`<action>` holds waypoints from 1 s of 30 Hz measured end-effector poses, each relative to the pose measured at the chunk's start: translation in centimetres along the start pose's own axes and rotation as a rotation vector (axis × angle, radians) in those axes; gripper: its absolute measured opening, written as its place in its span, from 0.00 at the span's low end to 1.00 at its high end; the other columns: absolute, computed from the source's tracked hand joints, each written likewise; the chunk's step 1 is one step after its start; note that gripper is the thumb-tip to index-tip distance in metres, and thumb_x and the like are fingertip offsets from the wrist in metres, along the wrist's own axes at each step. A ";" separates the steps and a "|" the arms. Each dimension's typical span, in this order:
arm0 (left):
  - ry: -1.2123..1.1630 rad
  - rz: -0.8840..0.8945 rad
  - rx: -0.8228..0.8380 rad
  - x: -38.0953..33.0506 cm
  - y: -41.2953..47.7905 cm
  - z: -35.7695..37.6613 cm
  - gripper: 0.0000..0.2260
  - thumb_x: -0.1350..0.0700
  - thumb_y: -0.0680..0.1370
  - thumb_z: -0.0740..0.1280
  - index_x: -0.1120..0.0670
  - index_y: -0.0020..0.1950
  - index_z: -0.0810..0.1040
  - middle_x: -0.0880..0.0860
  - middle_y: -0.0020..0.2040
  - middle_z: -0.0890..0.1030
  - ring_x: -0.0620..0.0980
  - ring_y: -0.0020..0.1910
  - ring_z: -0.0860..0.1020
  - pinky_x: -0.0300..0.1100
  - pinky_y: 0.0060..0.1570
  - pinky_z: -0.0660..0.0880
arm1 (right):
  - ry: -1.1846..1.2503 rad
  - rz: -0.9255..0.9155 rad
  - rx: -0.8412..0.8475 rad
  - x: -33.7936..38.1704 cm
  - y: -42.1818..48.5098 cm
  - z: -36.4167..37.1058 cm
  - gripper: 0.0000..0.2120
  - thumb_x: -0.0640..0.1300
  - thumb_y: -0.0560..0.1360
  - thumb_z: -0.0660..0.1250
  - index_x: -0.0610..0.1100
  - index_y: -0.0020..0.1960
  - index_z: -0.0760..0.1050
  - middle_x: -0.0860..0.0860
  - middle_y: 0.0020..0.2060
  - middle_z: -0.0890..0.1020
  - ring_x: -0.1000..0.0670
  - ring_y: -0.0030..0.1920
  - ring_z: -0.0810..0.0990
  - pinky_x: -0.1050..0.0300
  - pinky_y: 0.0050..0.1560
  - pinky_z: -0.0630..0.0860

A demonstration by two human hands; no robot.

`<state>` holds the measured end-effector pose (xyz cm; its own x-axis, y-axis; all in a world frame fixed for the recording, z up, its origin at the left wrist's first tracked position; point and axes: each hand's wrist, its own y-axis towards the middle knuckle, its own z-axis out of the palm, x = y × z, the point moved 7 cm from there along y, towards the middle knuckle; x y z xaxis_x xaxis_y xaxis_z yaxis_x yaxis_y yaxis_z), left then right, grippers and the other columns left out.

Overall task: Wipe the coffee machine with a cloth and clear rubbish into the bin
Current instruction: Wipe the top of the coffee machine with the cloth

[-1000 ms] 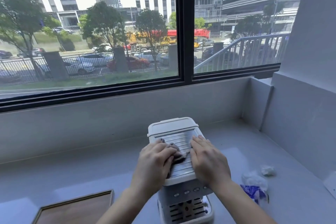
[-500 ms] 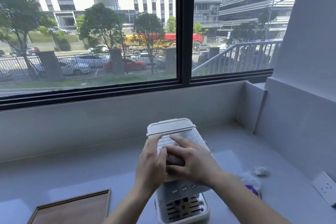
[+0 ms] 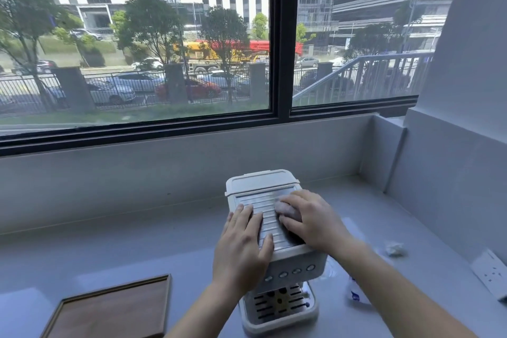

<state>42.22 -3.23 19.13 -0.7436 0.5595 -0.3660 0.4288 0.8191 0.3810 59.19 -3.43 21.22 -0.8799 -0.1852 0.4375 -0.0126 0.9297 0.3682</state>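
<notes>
head view: the white coffee machine (image 3: pixel 293 262) stands on the grey worktop (image 3: pixel 137 250) below the window, and both hands rest on its ribbed top plate (image 3: pixel 270 218). the left hand (image 3: pixel 244 244) lies flat with straight fingers at the left edge, grasping nothing and apparently steadying the body. the right hand (image 3: pixel 312 219) is curled over a bunched greyish cloth (image 3: pixel 285 210) and presses it onto the ribs. to wipe well, it seems best to run the cloth along the grooves rather than across them, hold the machine firm so it does not slide, then do the button panel and drip grille. a crumpled paper (image 3: pixel 394 248) and a plastic wrapper (image 3: pixel 354 292) lie to the right, not yet binned; no bin shows.
</notes>
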 end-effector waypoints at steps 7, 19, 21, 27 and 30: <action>0.027 0.027 0.013 -0.1 0.4 -0.2 0.24 0.44 0.79 0.58 0.53 0.73 0.67 0.53 0.75 0.65 0.51 0.76 0.58 0.47 0.77 0.50 | 0.065 0.162 0.016 -2.1 3.5 -0.4 0.16 0.51 0.75 0.70 0.51 0.62 0.78 0.49 0.61 0.77 0.46 0.63 0.74 0.50 0.64 0.71; -0.005 0.022 -0.009 -0.4 0.3 -0.6 0.29 0.41 0.74 0.51 0.55 0.68 0.71 0.54 0.70 0.70 0.54 0.72 0.64 0.48 0.76 0.53 | -0.003 0.194 -0.091 -0.4 -1.7 -0.9 0.18 0.54 0.75 0.67 0.55 0.64 0.77 0.53 0.61 0.76 0.45 0.59 0.75 0.51 0.59 0.73; -0.014 0.015 -0.014 -0.3 0.3 -0.6 0.30 0.40 0.73 0.50 0.55 0.68 0.72 0.55 0.70 0.71 0.55 0.72 0.65 0.49 0.76 0.54 | -0.001 0.213 -0.156 0.1 -3.7 -1.4 0.17 0.53 0.74 0.68 0.56 0.63 0.77 0.54 0.60 0.77 0.46 0.59 0.76 0.51 0.58 0.74; -0.023 0.036 -0.010 -0.4 0.4 -0.8 0.23 0.44 0.74 0.53 0.56 0.60 0.73 0.55 0.61 0.73 0.56 0.64 0.69 0.51 0.72 0.60 | 0.026 0.267 -0.344 1.8 -7.2 -1.6 0.15 0.49 0.74 0.70 0.55 0.60 0.79 0.54 0.59 0.78 0.49 0.60 0.76 0.50 0.57 0.75; -0.038 0.032 -0.006 -0.4 0.3 -0.9 0.19 0.46 0.73 0.55 0.56 0.57 0.73 0.55 0.58 0.74 0.56 0.61 0.69 0.52 0.69 0.62 | 0.022 0.268 -0.459 2.2 -8.7 -1.3 0.14 0.49 0.75 0.70 0.53 0.60 0.78 0.53 0.60 0.78 0.48 0.60 0.75 0.50 0.59 0.75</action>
<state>42.18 -3.31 20.14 -0.7095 0.5897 -0.3858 0.4486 0.8002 0.3981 57.97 -12.37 20.09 -0.8135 0.0286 0.5809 0.4248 0.7114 0.5599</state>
